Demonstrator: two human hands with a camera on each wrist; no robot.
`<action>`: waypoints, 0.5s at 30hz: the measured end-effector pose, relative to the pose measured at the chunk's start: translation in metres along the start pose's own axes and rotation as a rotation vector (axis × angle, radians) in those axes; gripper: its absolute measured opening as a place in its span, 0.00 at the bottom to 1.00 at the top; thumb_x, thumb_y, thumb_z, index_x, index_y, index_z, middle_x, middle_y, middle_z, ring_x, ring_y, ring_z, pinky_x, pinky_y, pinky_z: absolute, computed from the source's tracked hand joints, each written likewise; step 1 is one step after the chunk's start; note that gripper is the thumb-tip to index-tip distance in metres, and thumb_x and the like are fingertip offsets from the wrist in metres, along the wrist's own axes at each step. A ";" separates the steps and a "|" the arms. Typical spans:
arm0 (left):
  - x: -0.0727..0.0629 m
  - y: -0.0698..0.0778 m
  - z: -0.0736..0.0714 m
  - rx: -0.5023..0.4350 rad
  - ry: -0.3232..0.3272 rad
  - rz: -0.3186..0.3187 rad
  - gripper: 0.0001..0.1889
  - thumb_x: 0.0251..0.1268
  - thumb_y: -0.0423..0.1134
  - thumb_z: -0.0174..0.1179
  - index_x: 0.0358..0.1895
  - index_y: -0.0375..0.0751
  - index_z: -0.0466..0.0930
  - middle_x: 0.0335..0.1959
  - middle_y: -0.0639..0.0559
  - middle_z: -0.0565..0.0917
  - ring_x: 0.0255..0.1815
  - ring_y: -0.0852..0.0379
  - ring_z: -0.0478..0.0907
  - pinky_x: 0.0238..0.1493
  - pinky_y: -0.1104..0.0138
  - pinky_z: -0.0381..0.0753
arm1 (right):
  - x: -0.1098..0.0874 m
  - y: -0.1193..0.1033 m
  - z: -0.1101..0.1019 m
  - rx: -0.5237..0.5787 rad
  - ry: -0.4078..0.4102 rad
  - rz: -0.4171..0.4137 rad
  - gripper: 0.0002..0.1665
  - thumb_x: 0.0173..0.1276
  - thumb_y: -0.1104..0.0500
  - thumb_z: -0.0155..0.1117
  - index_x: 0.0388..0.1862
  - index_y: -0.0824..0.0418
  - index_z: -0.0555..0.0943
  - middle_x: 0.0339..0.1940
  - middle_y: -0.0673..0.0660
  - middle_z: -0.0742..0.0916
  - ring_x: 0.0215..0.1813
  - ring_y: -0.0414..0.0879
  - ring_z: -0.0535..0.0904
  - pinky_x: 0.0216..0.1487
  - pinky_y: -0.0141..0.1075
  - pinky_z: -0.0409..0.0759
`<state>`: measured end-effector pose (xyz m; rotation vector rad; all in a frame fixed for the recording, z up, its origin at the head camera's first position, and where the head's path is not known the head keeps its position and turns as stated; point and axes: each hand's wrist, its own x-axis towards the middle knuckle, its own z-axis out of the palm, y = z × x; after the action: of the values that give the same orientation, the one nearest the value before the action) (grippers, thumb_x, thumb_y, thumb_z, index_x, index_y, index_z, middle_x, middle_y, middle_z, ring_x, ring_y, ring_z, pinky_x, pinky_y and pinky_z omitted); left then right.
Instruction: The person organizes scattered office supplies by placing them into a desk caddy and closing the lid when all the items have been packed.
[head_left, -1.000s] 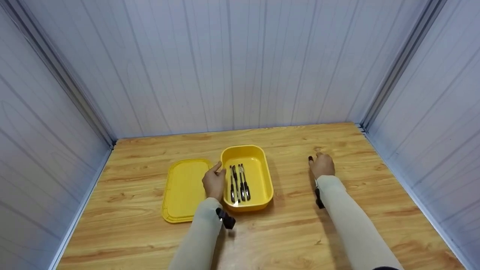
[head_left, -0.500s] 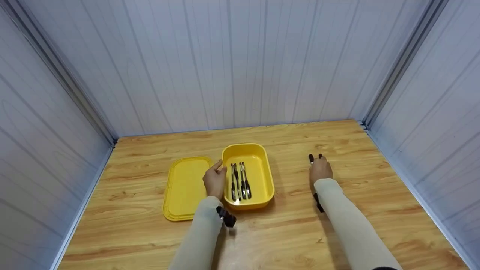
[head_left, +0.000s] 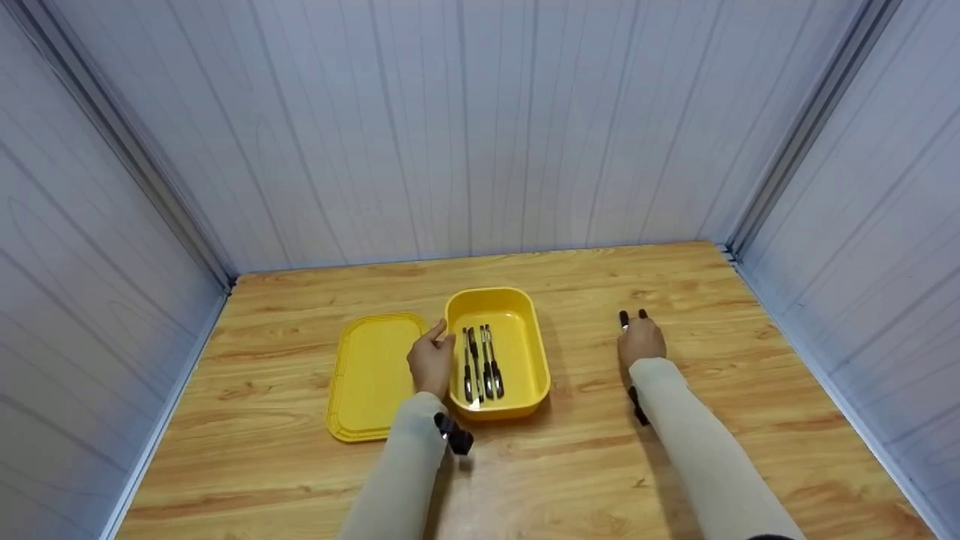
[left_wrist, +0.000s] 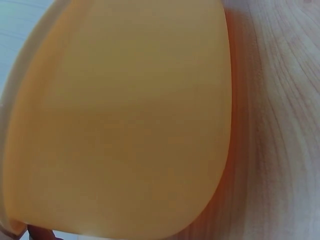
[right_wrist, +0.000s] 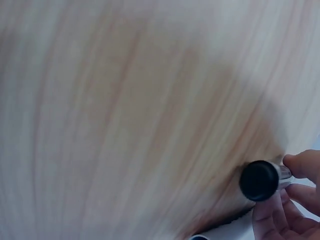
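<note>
A yellow plastic box [head_left: 538, 375] stands uncovered near the middle of the table. Several pens [head_left: 487, 367] with black ends and pale barrels lie side by side in its left half. At its left side, my left hand [head_left: 430, 365] holds the rim; the left wrist view is mostly filled by the box wall [left_wrist: 135, 120], with fingers at the lower left corner. Off to the right, my right hand [head_left: 642, 342] pinches a pen whose round black end [right_wrist: 259, 180] faces the right wrist camera. Another black-ended pen [head_left: 624, 319] shows just left of these fingers.
A flat yellow lid [head_left: 367, 375] lies on the wooden table [head_left: 570, 465] left of the box, partly behind the left hand. White panel walls [head_left: 495, 135] enclose the table at the back and both sides.
My right hand has drawn its fingers in and now pinches a pen; two black ends show where one showed before. My left hand stays at the box, and the pens inside have not moved.
</note>
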<state>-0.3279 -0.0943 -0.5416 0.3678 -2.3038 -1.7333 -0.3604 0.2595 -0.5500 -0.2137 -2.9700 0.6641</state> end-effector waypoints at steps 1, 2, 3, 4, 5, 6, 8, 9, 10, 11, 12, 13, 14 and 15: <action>0.000 0.000 0.000 -0.001 -0.002 0.001 0.19 0.70 0.37 0.60 0.63 0.45 0.79 0.37 0.45 0.86 0.21 0.61 0.69 0.22 0.70 0.67 | 0.000 0.000 0.000 0.005 0.004 0.000 0.14 0.70 0.69 0.52 0.39 0.77 0.83 0.37 0.73 0.84 0.37 0.63 0.84 0.38 0.51 0.81; 0.000 0.001 0.000 -0.002 -0.005 0.001 0.19 0.70 0.37 0.60 0.63 0.45 0.79 0.36 0.44 0.86 0.20 0.61 0.69 0.22 0.70 0.67 | 0.001 0.001 0.000 0.013 0.010 0.000 0.13 0.69 0.69 0.53 0.38 0.77 0.84 0.36 0.73 0.85 0.36 0.61 0.84 0.37 0.51 0.81; 0.000 0.001 0.000 -0.003 -0.007 -0.001 0.20 0.70 0.38 0.60 0.63 0.45 0.79 0.36 0.42 0.85 0.20 0.61 0.69 0.22 0.70 0.67 | 0.001 0.001 0.000 0.026 0.015 0.003 0.13 0.69 0.68 0.53 0.38 0.76 0.84 0.35 0.72 0.85 0.35 0.60 0.83 0.36 0.50 0.80; 0.000 0.001 0.000 -0.003 -0.008 -0.001 0.20 0.70 0.37 0.60 0.63 0.45 0.78 0.36 0.41 0.85 0.21 0.61 0.69 0.22 0.70 0.67 | 0.002 0.000 0.000 0.044 0.020 0.009 0.12 0.69 0.68 0.54 0.37 0.76 0.84 0.34 0.71 0.85 0.34 0.59 0.83 0.35 0.49 0.80; 0.000 0.001 0.000 -0.001 -0.008 -0.003 0.20 0.70 0.37 0.60 0.64 0.45 0.78 0.36 0.41 0.85 0.21 0.61 0.69 0.22 0.71 0.67 | 0.002 0.000 0.001 0.067 0.023 0.012 0.12 0.69 0.67 0.55 0.37 0.75 0.84 0.33 0.70 0.85 0.33 0.58 0.83 0.34 0.48 0.79; 0.000 0.001 0.000 0.000 -0.009 -0.005 0.20 0.70 0.37 0.60 0.64 0.45 0.78 0.36 0.40 0.85 0.21 0.61 0.69 0.22 0.71 0.67 | 0.003 0.000 0.001 0.092 0.029 0.017 0.12 0.70 0.66 0.55 0.36 0.74 0.84 0.33 0.69 0.86 0.32 0.56 0.82 0.34 0.47 0.79; 0.000 0.001 0.000 0.006 -0.010 -0.007 0.20 0.70 0.37 0.60 0.64 0.45 0.78 0.37 0.40 0.85 0.21 0.61 0.70 0.22 0.71 0.68 | 0.003 -0.002 0.001 0.147 0.043 0.034 0.12 0.70 0.65 0.56 0.36 0.73 0.84 0.32 0.68 0.86 0.31 0.54 0.81 0.33 0.45 0.78; 0.001 0.001 0.000 0.008 -0.008 -0.010 0.20 0.70 0.37 0.60 0.64 0.45 0.78 0.38 0.41 0.86 0.22 0.61 0.70 0.22 0.71 0.68 | 0.004 -0.002 0.001 0.176 0.047 0.044 0.12 0.71 0.64 0.55 0.36 0.72 0.84 0.32 0.68 0.86 0.31 0.53 0.80 0.33 0.43 0.77; 0.000 0.001 0.000 0.010 -0.008 -0.011 0.20 0.70 0.37 0.60 0.64 0.45 0.78 0.38 0.41 0.86 0.22 0.61 0.71 0.22 0.71 0.68 | 0.004 -0.003 0.002 0.200 0.052 0.052 0.12 0.71 0.64 0.56 0.37 0.72 0.84 0.32 0.67 0.86 0.30 0.52 0.79 0.33 0.42 0.76; 0.000 0.001 -0.001 0.010 -0.009 -0.012 0.20 0.70 0.37 0.60 0.64 0.45 0.78 0.38 0.41 0.86 0.22 0.61 0.71 0.22 0.70 0.68 | 0.004 -0.004 0.002 0.222 0.060 0.057 0.13 0.71 0.63 0.56 0.38 0.71 0.84 0.33 0.67 0.86 0.30 0.51 0.78 0.33 0.41 0.75; 0.000 0.001 -0.001 0.013 -0.008 -0.010 0.20 0.70 0.37 0.60 0.64 0.45 0.78 0.38 0.41 0.86 0.23 0.60 0.71 0.23 0.70 0.68 | 0.005 -0.006 0.002 0.235 0.070 0.058 0.12 0.70 0.64 0.55 0.38 0.71 0.84 0.33 0.67 0.86 0.29 0.50 0.77 0.32 0.40 0.74; 0.000 0.001 -0.001 0.016 -0.004 -0.006 0.20 0.70 0.37 0.60 0.64 0.45 0.78 0.37 0.42 0.86 0.23 0.60 0.71 0.23 0.70 0.68 | 0.005 -0.007 0.002 0.249 0.079 0.059 0.13 0.70 0.64 0.55 0.40 0.71 0.84 0.34 0.67 0.87 0.29 0.50 0.77 0.32 0.40 0.74; 0.000 0.001 -0.001 0.020 0.000 -0.003 0.20 0.69 0.37 0.60 0.63 0.45 0.79 0.37 0.43 0.86 0.23 0.60 0.72 0.23 0.70 0.68 | 0.004 -0.009 0.002 0.258 0.085 0.058 0.13 0.70 0.64 0.54 0.40 0.70 0.85 0.34 0.66 0.87 0.29 0.49 0.76 0.32 0.39 0.73; 0.000 0.000 -0.001 0.023 0.005 0.002 0.20 0.69 0.37 0.61 0.63 0.45 0.79 0.36 0.43 0.86 0.23 0.60 0.72 0.24 0.69 0.68 | 0.004 -0.010 0.003 0.268 0.090 0.055 0.13 0.70 0.64 0.54 0.41 0.70 0.85 0.34 0.66 0.87 0.28 0.49 0.75 0.32 0.39 0.73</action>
<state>-0.3273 -0.0949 -0.5410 0.3742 -2.3214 -1.7040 -0.3662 0.2497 -0.5476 -0.2964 -2.7607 1.0186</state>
